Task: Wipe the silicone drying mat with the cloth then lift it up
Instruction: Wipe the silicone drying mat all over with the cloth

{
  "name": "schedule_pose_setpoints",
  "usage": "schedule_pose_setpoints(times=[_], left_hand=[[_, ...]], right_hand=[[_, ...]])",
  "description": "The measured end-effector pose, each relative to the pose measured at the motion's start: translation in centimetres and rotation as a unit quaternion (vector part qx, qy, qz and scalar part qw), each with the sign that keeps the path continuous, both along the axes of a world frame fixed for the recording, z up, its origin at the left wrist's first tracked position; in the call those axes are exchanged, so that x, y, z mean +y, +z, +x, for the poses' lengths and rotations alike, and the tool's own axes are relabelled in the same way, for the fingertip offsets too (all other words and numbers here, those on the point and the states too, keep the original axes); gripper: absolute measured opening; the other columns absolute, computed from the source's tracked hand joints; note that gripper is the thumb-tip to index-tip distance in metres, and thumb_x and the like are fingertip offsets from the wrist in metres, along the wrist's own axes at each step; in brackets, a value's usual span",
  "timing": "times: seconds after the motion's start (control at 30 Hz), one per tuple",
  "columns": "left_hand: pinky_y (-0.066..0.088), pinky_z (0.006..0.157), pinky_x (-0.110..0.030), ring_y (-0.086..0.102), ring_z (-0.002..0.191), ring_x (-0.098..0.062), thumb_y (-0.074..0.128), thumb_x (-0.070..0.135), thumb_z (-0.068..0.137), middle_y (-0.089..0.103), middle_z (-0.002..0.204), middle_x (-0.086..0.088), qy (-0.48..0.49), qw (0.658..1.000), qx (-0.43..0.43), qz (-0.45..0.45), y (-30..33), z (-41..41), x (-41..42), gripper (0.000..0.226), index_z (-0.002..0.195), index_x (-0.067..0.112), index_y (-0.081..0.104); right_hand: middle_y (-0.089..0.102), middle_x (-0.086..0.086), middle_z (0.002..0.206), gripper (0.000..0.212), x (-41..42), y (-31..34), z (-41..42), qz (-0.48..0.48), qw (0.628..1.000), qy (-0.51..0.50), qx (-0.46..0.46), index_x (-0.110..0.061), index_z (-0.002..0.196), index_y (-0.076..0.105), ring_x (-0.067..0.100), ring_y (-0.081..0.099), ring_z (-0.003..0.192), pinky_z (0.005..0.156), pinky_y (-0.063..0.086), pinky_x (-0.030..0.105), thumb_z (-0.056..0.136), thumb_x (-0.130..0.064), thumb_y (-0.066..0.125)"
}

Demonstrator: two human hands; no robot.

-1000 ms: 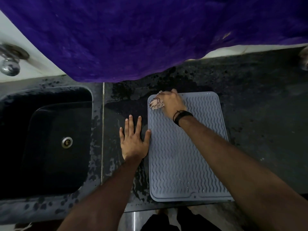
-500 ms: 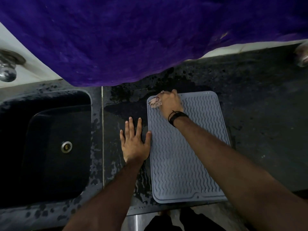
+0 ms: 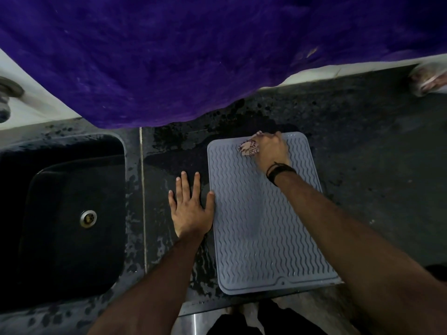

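We see a grey silicone drying mat (image 3: pixel 263 226) lying flat on a dark, wet tabletop (image 3: pixel 362 165), with our right hand (image 3: pixel 271 148) at its far end, fingers curled round a small crumpled cloth (image 3: pixel 248 147) pressed to the mat. Our left hand (image 3: pixel 191 209) lies flat on the tabletop, fingers straight and spread, the thumb touching the mat's left edge. Beyond the little finger is a dark sink (image 3: pixel 67 213); purple fabric (image 3: pixel 193 56) hangs past the fingertips.

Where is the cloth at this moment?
In the head view, the cloth is under the right hand, on the far end of the grey mat, right of the sink.
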State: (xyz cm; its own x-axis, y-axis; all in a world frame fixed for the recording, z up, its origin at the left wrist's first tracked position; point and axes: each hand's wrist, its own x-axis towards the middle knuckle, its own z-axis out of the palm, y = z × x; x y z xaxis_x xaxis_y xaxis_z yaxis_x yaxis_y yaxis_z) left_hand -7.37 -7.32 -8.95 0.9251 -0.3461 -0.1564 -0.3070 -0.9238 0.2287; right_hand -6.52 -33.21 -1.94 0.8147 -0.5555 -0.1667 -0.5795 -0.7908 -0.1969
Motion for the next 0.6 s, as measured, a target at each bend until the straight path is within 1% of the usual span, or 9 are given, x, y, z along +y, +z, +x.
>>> schedule_pose_setpoints(times=[0.07, 0.17, 0.3, 0.37, 0.43, 0.53, 0.6], left_hand=[[-0.003, 0.126, -0.047, -0.008, 0.157, -0.018, 0.016, 0.067, 0.099, -0.005, 0.171, 0.001, 0.001, 1.000, -0.001, 0.000, 0.0, 0.0, 0.0, 0.071, 0.162, 0.036, 0.002], [-0.003, 0.126, -0.046, -0.007, 0.157, -0.018, 0.015, 0.067, 0.099, -0.004, 0.171, 0.000, 0.002, 1.000, -0.003, 0.000, 0.0, 0.0, -0.1, 0.071, 0.162, 0.036, 0.003], [-0.001, 0.126, -0.047, -0.007, 0.157, -0.019, 0.015, 0.067, 0.100, -0.004, 0.171, 0.000, 0.001, 1.000, -0.008, 0.004, 0.1, 0.0, 0.0, 0.070, 0.162, 0.036, 0.004], [-0.002, 0.126, -0.046, -0.008, 0.157, -0.018, 0.014, 0.067, 0.100, -0.005, 0.171, 0.001, 0.001, 1.000, -0.006, 0.003, 0.0, 0.0, 0.0, 0.071, 0.162, 0.036, 0.003], [-0.003, 0.126, -0.046, -0.008, 0.156, -0.018, 0.014, 0.067, 0.099, -0.005, 0.171, 0.001, 0.002, 1.000, -0.004, 0.000, -0.1, 0.0, 0.0, 0.071, 0.162, 0.036, 0.003], [-0.002, 0.126, -0.046, -0.007, 0.157, -0.018, 0.014, 0.067, 0.099, -0.004, 0.171, 0.000, 0.003, 1.000, -0.006, -0.002, -0.2, 0.0, 0.0, 0.071, 0.162, 0.036, 0.004], [-0.001, 0.126, -0.047, -0.006, 0.157, -0.019, 0.015, 0.066, 0.100, -0.003, 0.171, 0.000, 0.003, 1.000, -0.008, -0.006, -0.2, 0.0, 0.0, 0.070, 0.162, 0.035, 0.005]], right_hand=[[0.062, 0.011, 0.122, 0.034, 1.2, 0.1, 0.6, 0.002, 1.000, 0.006, 0.013, -0.011, 0.120, 0.062, 0.033, 0.048, 0.119, 0.104, 0.041, 0.042, 0.087, -0.016, 0.060], [0.060, 0.010, 0.123, 0.033, 4.0, 0.3, 1.9, 0.009, 1.000, 0.014, -0.001, -0.011, 0.120, 0.062, 0.031, 0.045, 0.119, 0.096, 0.046, 0.041, 0.088, -0.016, 0.060], [0.056, 0.009, 0.130, 0.041, 5.8, 0.5, 2.6, 0.001, 0.997, 0.072, -0.002, -0.013, 0.127, 0.058, 0.033, 0.041, 0.123, 0.104, 0.042, 0.044, 0.086, -0.016, 0.062], [0.058, 0.008, 0.129, 0.041, 4.7, 0.5, 1.9, 0.017, 0.998, 0.059, -0.011, -0.013, 0.128, 0.059, 0.032, 0.040, 0.125, 0.104, 0.043, 0.045, 0.087, -0.013, 0.061], [0.060, 0.009, 0.127, 0.038, 2.8, 0.2, 0.7, 0.029, 0.999, 0.025, -0.017, -0.013, 0.126, 0.060, 0.032, 0.040, 0.127, 0.104, 0.043, 0.044, 0.088, -0.012, 0.058], [0.063, 0.009, 0.119, 0.034, 0.2, -0.5, -1.0, 0.010, 1.000, -0.009, -0.024, -0.014, 0.119, 0.064, 0.032, 0.046, 0.119, 0.101, 0.044, 0.042, 0.086, -0.015, 0.059], [0.065, 0.008, 0.115, 0.031, -0.1, -0.9, -1.3, -0.005, 0.999, -0.022, -0.031, -0.013, 0.115, 0.066, 0.032, 0.049, 0.115, 0.100, 0.045, 0.041, 0.085, -0.013, 0.059]])
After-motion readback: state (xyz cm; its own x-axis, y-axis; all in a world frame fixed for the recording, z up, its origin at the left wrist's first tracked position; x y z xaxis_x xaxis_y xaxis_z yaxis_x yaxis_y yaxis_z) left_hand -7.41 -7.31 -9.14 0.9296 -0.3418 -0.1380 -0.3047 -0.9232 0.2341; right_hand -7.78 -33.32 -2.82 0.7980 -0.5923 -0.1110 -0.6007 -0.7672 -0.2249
